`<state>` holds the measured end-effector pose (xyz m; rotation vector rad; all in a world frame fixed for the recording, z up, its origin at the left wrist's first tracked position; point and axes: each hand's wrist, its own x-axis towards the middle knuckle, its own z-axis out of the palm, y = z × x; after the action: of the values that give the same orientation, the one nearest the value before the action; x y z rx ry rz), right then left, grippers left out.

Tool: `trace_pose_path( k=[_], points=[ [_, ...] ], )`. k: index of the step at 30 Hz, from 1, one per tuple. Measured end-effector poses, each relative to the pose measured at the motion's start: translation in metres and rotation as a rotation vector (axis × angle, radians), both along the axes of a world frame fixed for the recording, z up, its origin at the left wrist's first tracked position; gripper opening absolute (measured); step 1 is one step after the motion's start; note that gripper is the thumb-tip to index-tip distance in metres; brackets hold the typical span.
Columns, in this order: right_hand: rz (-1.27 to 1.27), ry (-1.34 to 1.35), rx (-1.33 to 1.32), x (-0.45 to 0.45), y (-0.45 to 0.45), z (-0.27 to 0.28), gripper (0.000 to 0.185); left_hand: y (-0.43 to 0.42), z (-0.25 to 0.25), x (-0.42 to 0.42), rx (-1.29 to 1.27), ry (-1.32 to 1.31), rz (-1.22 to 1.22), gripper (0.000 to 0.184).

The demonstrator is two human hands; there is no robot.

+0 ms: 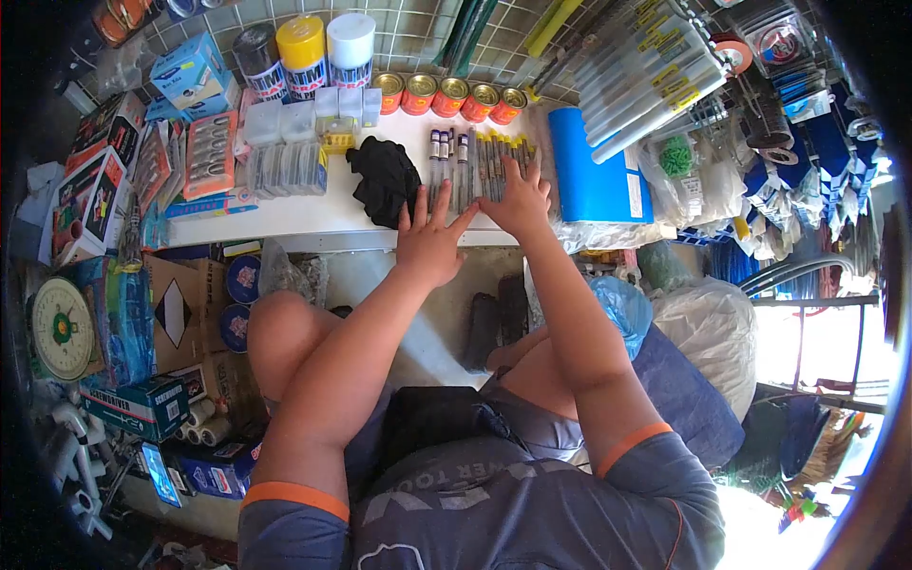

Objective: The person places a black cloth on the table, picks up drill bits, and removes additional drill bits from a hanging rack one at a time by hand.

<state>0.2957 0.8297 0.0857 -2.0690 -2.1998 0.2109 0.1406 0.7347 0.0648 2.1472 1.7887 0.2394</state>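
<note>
My left hand [429, 242] is at the front edge of the white shelf [275, 223], fingers spread and palm down. Its fingertips are near a row of slim tubes with purple-and-white tops [444, 147]. A crumpled black cloth item [384, 180], whose kind I cannot make out, lies just left of them. My right hand [518, 201] reaches over the lower ends of a row of slim rods with yellow labels [494, 150]. Its fingers are apart and seem to touch the rods; the thumb is close to my left index finger. Neither hand is seen lifting anything.
Several small red tins [451, 99] line the back, beside yellow [302, 57], white and black spray cans. Clear plastic cases [285, 171] sit at left, a blue folder-like sheet [598, 166] at right. Long clear tubes [655, 85] hang upper right. A dial scale [63, 328] stands far left.
</note>
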Motion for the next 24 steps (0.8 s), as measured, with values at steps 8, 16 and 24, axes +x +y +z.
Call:
trace_pose_path(
  k=[8,16,24],
  points=[
    [0.246,0.059,0.126,0.019,0.026,-0.017,0.108,-0.001,0.002,-0.002,-0.018,-0.027,0.000,0.085],
    [-0.094,0.052,-0.075,0.007,0.026,-0.003,0.124,-0.005,-0.003,-0.004,-0.008,-0.044,-0.008,0.091],
    [-0.099,0.052,-0.143,-0.003,0.028,0.008,0.124,-0.007,-0.003,-0.006,-0.021,-0.048,-0.019,0.091]
  ],
)
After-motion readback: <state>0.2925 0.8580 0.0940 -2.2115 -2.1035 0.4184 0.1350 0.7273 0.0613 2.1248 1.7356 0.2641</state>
